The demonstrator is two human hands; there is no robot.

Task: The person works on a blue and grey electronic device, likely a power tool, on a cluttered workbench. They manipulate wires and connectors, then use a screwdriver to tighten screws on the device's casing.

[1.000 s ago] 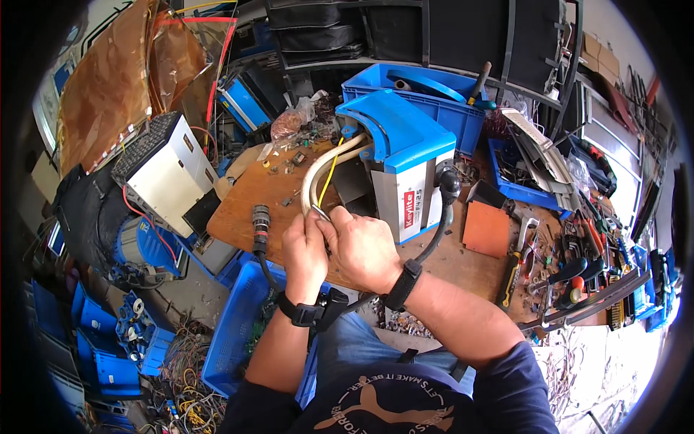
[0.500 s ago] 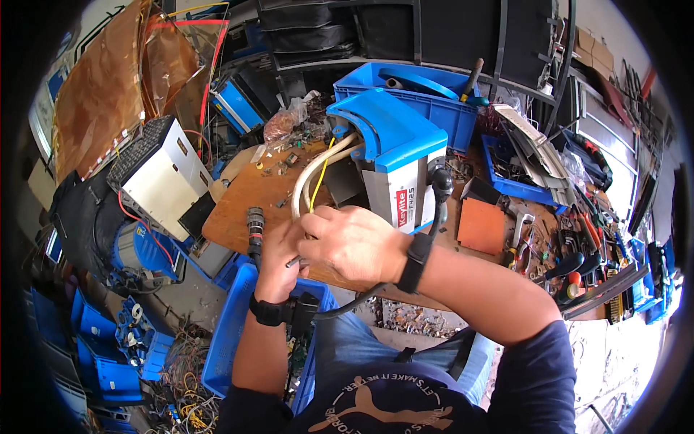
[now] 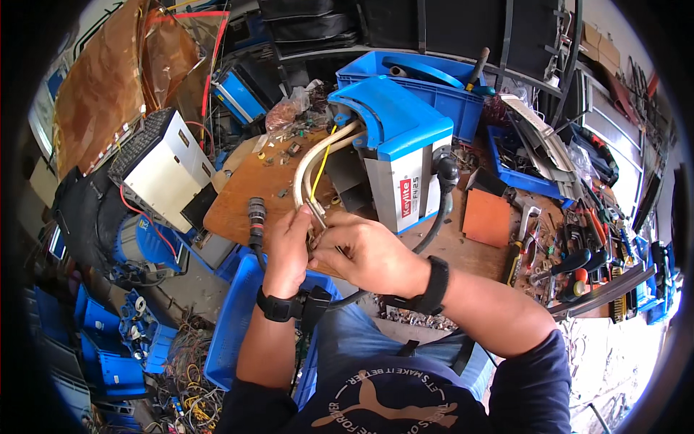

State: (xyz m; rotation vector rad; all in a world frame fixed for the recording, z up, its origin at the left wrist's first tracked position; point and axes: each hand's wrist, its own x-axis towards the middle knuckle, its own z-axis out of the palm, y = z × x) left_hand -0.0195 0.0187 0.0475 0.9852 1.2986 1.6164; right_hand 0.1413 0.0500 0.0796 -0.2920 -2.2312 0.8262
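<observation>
Pinching a cream cable [image 3: 300, 177], the left hand [image 3: 289, 242] sits beside the curled right hand [image 3: 372, 252], whose grip I cannot tell; above them, cable at twelve o'clock, blue-and-white machine [image 3: 405, 155] at one.

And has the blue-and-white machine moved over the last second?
No. Judged against the flat orange square beside it, the machine shows no visible shift either way.

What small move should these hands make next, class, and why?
Perhaps a gentle tug by the right hand, with the left hand steadying the cream cables: the cables and the yellow wire run down to where the hands meet, though the exact grip is hidden.
</observation>
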